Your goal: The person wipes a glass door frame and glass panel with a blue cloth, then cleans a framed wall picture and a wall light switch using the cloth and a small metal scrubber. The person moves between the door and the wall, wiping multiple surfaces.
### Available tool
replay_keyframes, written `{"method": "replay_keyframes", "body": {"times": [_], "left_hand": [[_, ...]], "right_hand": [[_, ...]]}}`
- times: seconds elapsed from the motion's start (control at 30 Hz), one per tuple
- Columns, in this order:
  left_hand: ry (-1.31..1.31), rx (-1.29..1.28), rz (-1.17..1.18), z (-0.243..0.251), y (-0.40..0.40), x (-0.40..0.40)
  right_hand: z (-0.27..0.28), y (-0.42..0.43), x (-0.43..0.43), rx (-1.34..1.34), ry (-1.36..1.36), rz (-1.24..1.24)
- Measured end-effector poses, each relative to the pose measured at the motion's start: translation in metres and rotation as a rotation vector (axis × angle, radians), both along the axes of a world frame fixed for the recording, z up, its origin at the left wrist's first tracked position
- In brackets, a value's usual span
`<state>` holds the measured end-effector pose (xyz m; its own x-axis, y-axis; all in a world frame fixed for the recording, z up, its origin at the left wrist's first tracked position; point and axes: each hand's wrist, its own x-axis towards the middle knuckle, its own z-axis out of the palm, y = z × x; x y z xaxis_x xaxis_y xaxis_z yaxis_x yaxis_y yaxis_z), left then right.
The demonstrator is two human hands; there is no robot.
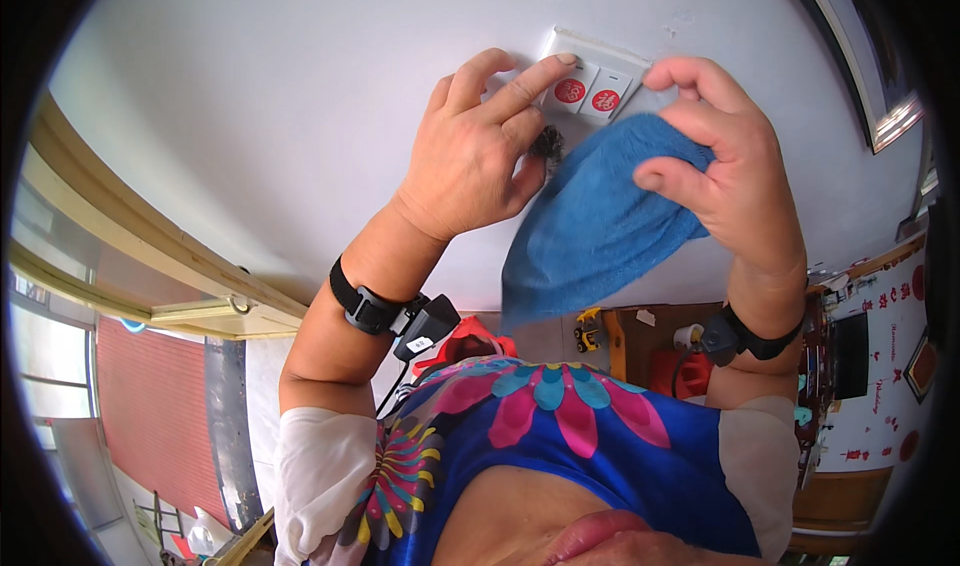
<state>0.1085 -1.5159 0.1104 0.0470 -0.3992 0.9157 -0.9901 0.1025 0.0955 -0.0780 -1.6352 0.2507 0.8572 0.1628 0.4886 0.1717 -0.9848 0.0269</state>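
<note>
A white double wall switch [602, 49] is set in the wall before me, a round red sticker with a character on each rocker. My left hand [480, 134] reaches up to it, the index fingertip on the upper part of its frame. Tucked under that hand's curled fingers is a dark wiry scrubber, probably steel wool [553, 146], partly hidden. A blue cloth [585, 221] hangs from my right hand [724, 146], pinched between thumb and fingers and slightly blurred. The right index fingertip is at the plate's right edge.
The pale wall [300, 115] spreads around the switch. A dark-framed picture [847, 48] hangs at upper right. To the left stands a cream-coloured door frame [172, 213]. Below are a red plastic bag [472, 337], a yellow toy vehicle [588, 331] and a red container [679, 374].
</note>
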Motion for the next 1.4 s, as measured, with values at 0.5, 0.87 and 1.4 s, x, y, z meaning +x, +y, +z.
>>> {"method": "replay_keyframes", "body": {"times": [0.5,0.87,1.4], "left_hand": [[0.001,0.036,-0.025,0.002,0.001,0.000],[-0.016,-0.008,-0.019,-0.002,-0.007,0.001],[-0.009,-0.005,0.000,-0.002,-0.002,0.002]], "right_hand": [[-0.086,0.008,-0.046,1.992,0.305,0.967],[-0.062,0.033,-0.037,1.054,-0.126,0.119],[-0.003,0.001,0.054,0.214,0.060,-0.180]]}}
